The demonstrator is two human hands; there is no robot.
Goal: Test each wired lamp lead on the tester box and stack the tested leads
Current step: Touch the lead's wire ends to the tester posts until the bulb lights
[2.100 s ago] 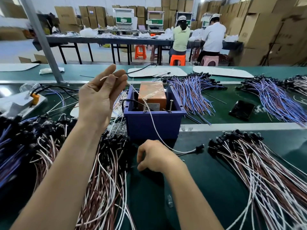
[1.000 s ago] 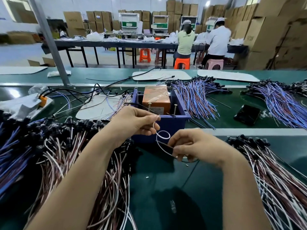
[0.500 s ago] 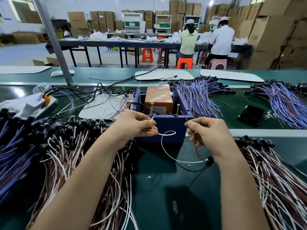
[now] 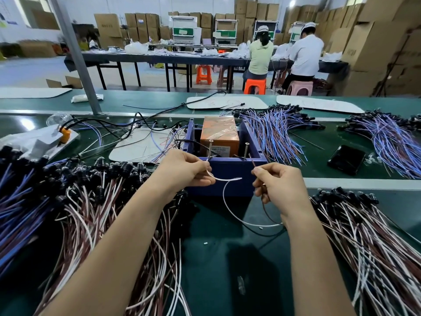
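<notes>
Two hands hold the wires of one lamp lead (image 4: 248, 223) just in front of the tester box (image 4: 219, 133), an orange block sitting inside a blue tray (image 4: 227, 179). The left hand (image 4: 182, 172) pinches the white wire (image 4: 223, 195) between thumb and forefinger in a narrow grip. The wire's tip is raised just beside the left screw post (image 4: 209, 150); whether it touches I cannot tell. The right hand (image 4: 280, 185) holds the brown wire (image 4: 264, 206) in a similar tight grip with its fingers curled. That tip points up near the right screw post (image 4: 245, 151). From the hands both wires sag down to the green tabletop (image 4: 216, 258) and pass behind the right wrist, where the lamp end is hidden. One heap of brown-and-white leads (image 4: 91, 201) lies left of the forearms, and a second heap (image 4: 364, 236) lies to their right. Blue-wired leads (image 4: 273, 133) fan out to the right of the tray, with a dark phone (image 4: 346, 158) beside them.
</notes>
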